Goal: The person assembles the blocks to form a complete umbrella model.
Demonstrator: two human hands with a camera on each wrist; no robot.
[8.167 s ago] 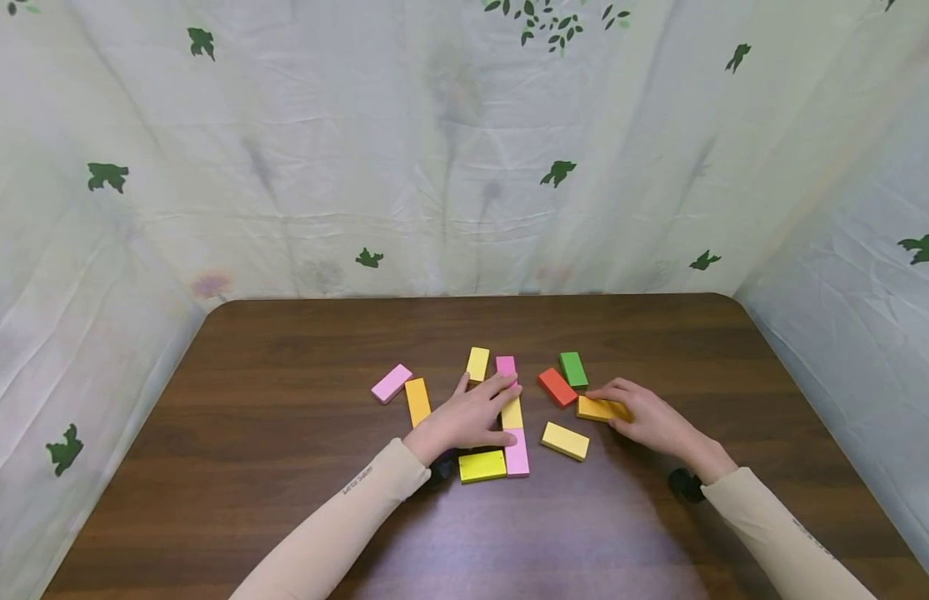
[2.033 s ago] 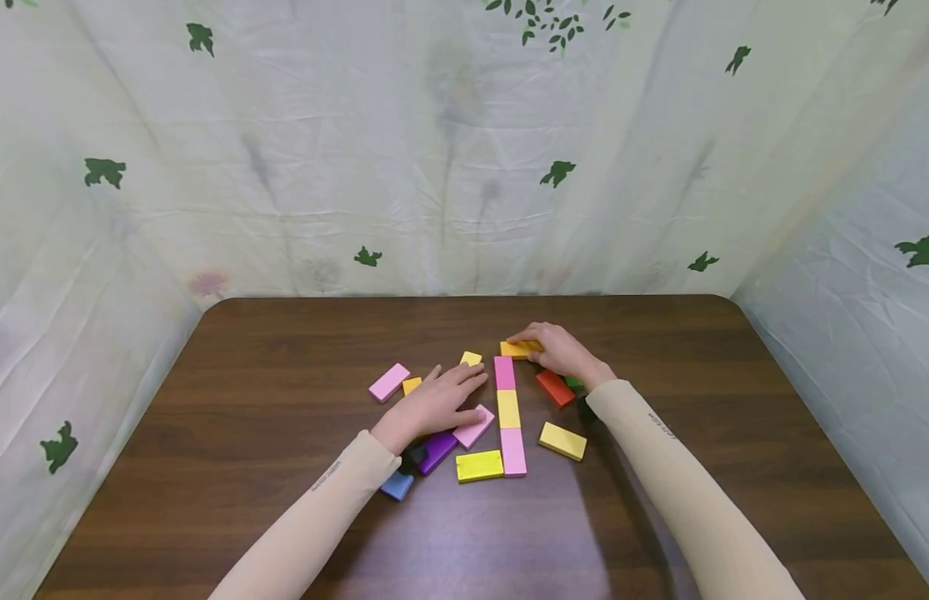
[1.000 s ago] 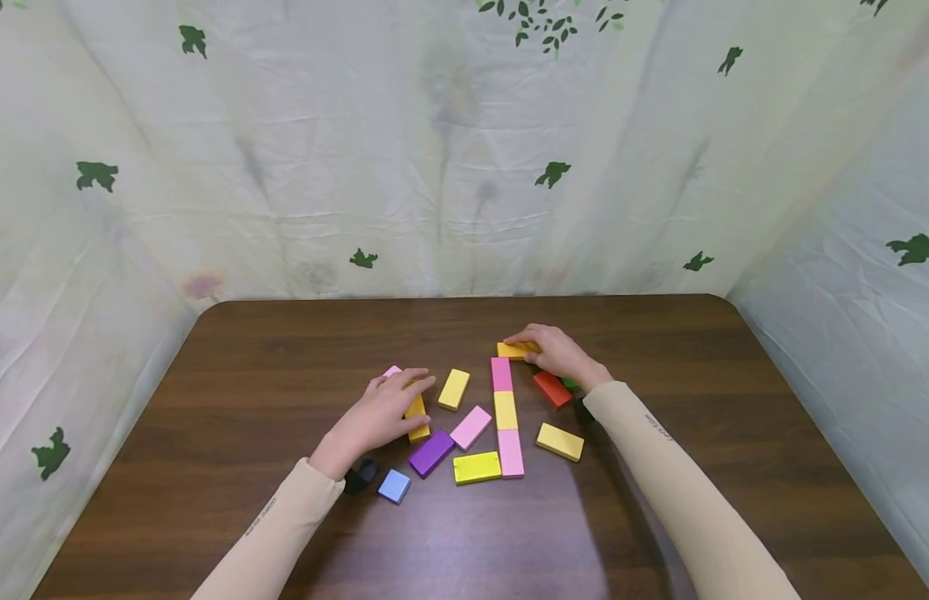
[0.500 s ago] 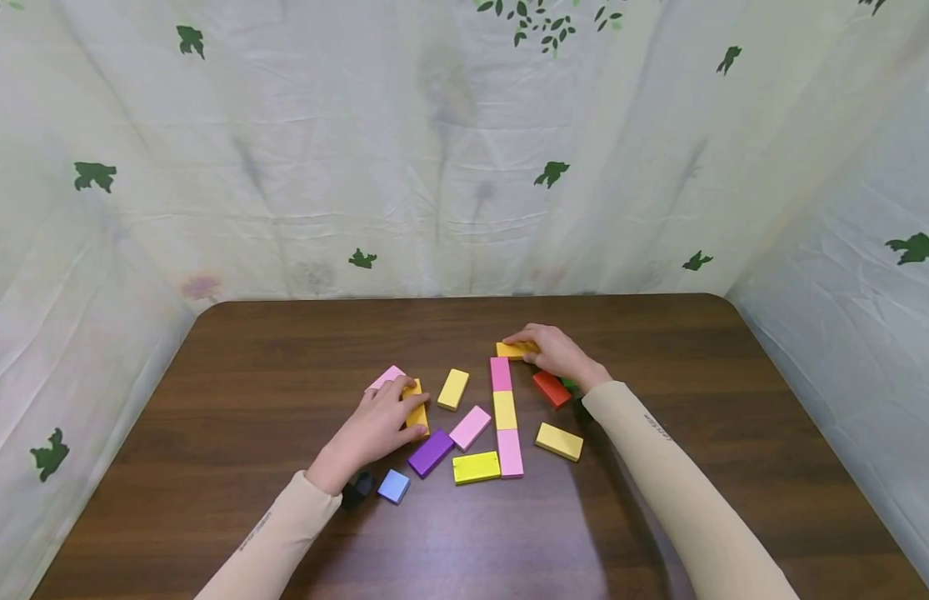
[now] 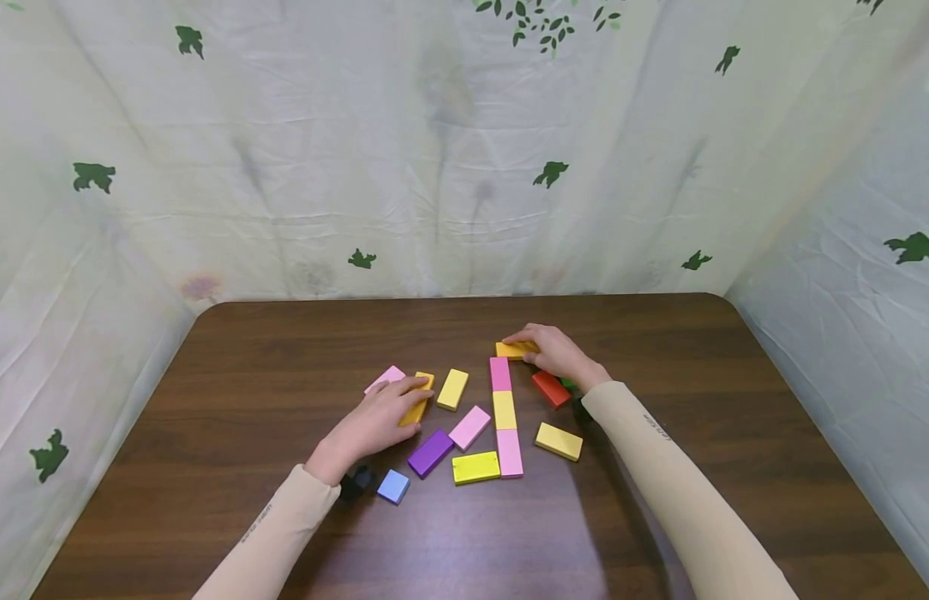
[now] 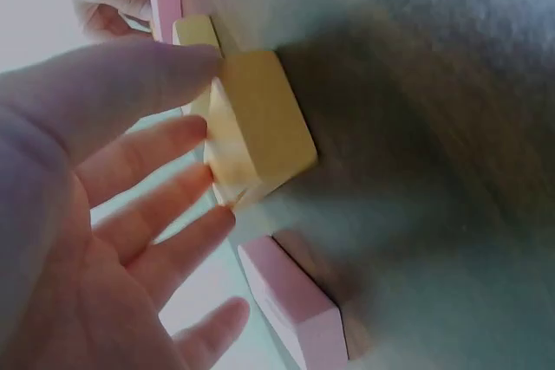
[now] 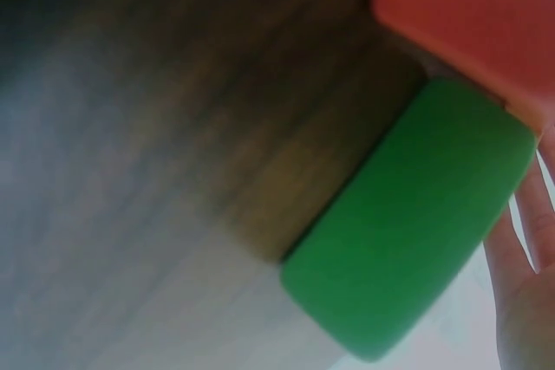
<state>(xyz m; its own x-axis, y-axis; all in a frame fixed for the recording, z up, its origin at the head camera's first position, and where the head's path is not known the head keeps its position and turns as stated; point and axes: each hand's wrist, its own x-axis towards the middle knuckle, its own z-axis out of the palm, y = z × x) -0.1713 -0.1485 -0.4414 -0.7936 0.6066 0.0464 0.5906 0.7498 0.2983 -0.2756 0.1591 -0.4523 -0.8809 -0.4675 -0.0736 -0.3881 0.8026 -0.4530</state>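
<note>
My left hand (image 5: 374, 421) pinches an orange block (image 5: 417, 400) on the left of the table. In the left wrist view, thumb and fingertips meet at the sides of that block (image 6: 264, 114). My right hand (image 5: 560, 354) holds a second orange block (image 5: 511, 350) crosswise at the far end of a straight row. That row runs toward me: a dark pink block (image 5: 501, 374), a yellow block (image 5: 504, 410) and a light pink block (image 5: 510, 453). A bright yellow block (image 5: 476, 468) lies crosswise against the row's near end, on its left.
Left of the row lie a pale yellow block (image 5: 452, 389), pink blocks (image 5: 470, 427) (image 5: 386, 377), a purple block (image 5: 431, 452) and a blue block (image 5: 393, 487). To the right are a red block (image 5: 550, 389), a green block (image 7: 412, 218) and another pale yellow block (image 5: 559, 442).
My right hand has brought its orange block from the right to the row's far end. My left hand has left the row, gripped the other orange block and turned it; a pale yellow block shifted left.
</note>
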